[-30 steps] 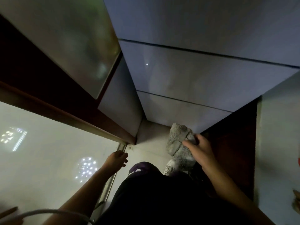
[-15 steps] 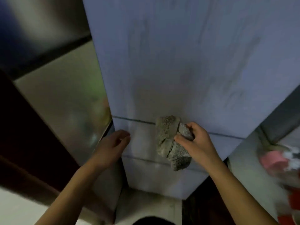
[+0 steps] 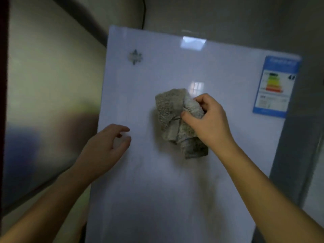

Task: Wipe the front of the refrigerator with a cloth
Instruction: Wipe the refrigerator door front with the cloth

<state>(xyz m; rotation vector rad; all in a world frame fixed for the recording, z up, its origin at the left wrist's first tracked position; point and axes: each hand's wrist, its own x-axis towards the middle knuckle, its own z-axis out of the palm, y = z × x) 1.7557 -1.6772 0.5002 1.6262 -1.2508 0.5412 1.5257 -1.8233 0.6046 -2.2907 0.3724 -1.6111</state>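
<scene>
The white refrigerator door (image 3: 157,181) fills the middle of the head view, glossy, with faint grey smears lower down. My right hand (image 3: 208,120) grips a bunched grey-green cloth (image 3: 171,118) in front of the upper door, near its middle. My left hand (image 3: 107,146) hovers at the door's left edge with fingers loosely spread, holding nothing; whether it touches the door is unclear.
A blue energy label (image 3: 275,86) sticks to the door's upper right. A small snowflake-shaped magnet (image 3: 135,57) sits at upper left. A frosted glass panel (image 3: 49,102) stands to the left, and a grey wall (image 3: 228,16) rises behind the fridge.
The view has swung up from the floor and lower drawers to the upper door. Both hands rose with it, the right carrying the cloth from the bottom of the fridge to the upper door.
</scene>
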